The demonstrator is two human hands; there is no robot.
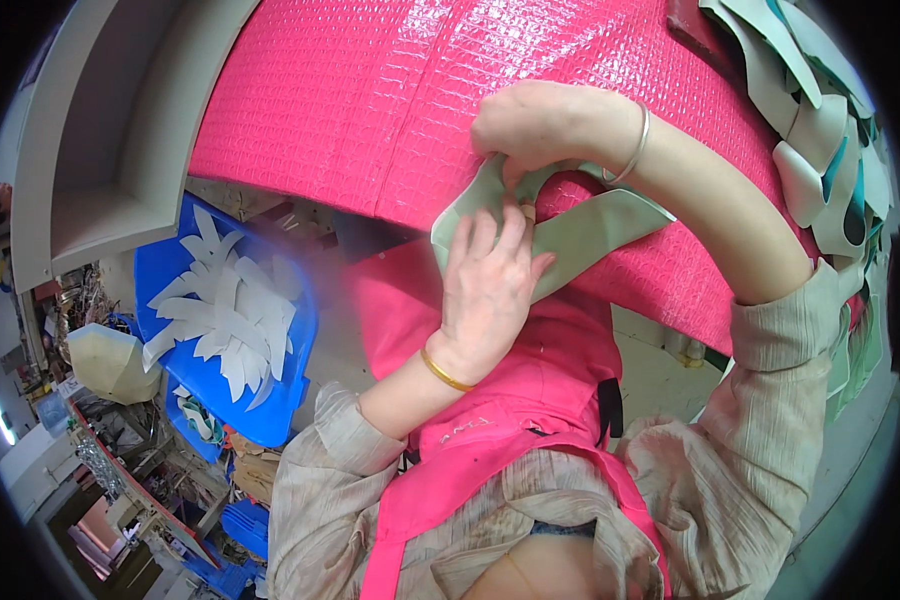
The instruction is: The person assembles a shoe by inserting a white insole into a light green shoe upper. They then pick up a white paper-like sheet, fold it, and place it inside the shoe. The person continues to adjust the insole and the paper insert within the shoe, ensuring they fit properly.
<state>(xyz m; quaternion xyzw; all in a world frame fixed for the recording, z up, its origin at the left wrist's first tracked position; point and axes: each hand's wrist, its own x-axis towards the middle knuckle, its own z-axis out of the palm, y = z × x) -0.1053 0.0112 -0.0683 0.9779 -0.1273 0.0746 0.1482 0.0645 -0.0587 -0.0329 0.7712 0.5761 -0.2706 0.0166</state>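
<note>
Both hands work one pale green curved piece [590, 235] of flat material, shaped like a shoe upper, over the near edge of a pink quilted mat [390, 90]. My left hand [485, 290], with a gold bangle on its wrist, presses its fingers on the piece's left part. My right hand [535, 125], with a silver bangle on its wrist, reaches in from the right and pinches the piece's top edge. One arm of the piece sticks out to the right, flat on the mat.
A blue tray [170, 270] at the left holds several white cut pieces [230, 315]. A stack of pale green and white cut pieces [820, 130] runs along the right edge. A grey shelf unit [100, 150] stands upper left. I wear a pink apron [490, 400].
</note>
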